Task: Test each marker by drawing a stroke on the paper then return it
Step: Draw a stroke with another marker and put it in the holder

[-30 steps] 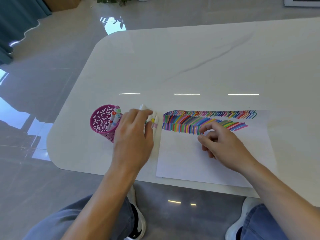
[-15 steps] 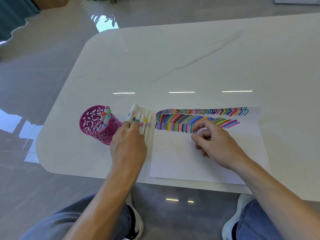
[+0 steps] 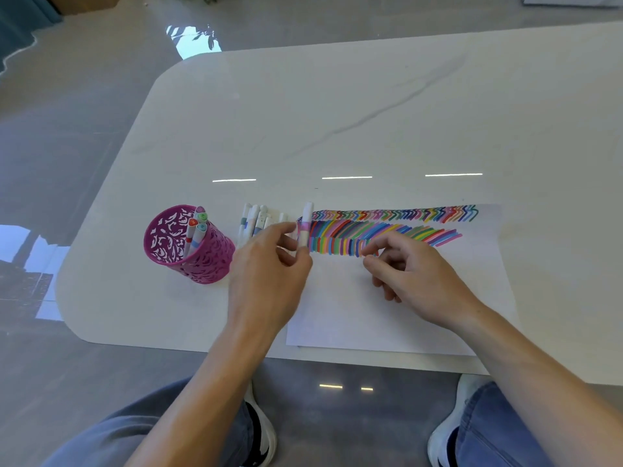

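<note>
Where the pink-banded marker (image 3: 306, 224) stands: roughly upright over the left edge of the paper, its lower end hidden behind the fingers, so whether it touches the sheet cannot be told.
Left hand (image 3: 269, 274): thumb and fingers curled, pinching the marker's lower part just under its pink band.
Right hand (image 3: 418, 278): over the paper, fingers loosely curled and holding nothing, fingertips at the lower row of strokes.
Paper (image 3: 387, 318): a white sheet lying flat near the table's front edge.
Strokes (image 3: 397, 215): two many-coloured rows across the top of the sheet, zigzags above and slanted bars below.
Loose markers (image 3: 254, 220): a row of white barrels lying side by side on the table, between the cup and the paper.
Cup (image 3: 168, 237): a purple cut-out holder left of the row, with a few capped markers standing in it.
Table (image 3: 371, 112): white, faintly veined, with rounded corners.
</note>
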